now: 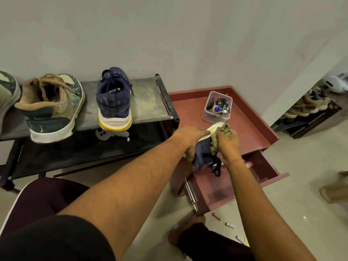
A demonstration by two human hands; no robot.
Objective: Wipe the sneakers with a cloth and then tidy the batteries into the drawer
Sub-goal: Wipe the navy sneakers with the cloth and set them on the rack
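The left hand (pixel 190 143) is seen just right of the frame's centre, its fingers curled round a navy sneaker (pixel 202 150) held over the front edge of the red cabinet (pixel 250 127). The right hand (pixel 228 146), just beside it, is closed round a crumpled olive cloth (pixel 223 131), which is pressed against the sneaker's white sole. Below the hands, an open drawer (pixel 271 167) is shown. A copper battery (pixel 217 216) and a white battery (pixel 230 225) are left on the floor, lower right of centre, outside the drawer. A second navy sneaker (pixel 114 102) is stood on the dark rack (pixel 148 102) at centre left.
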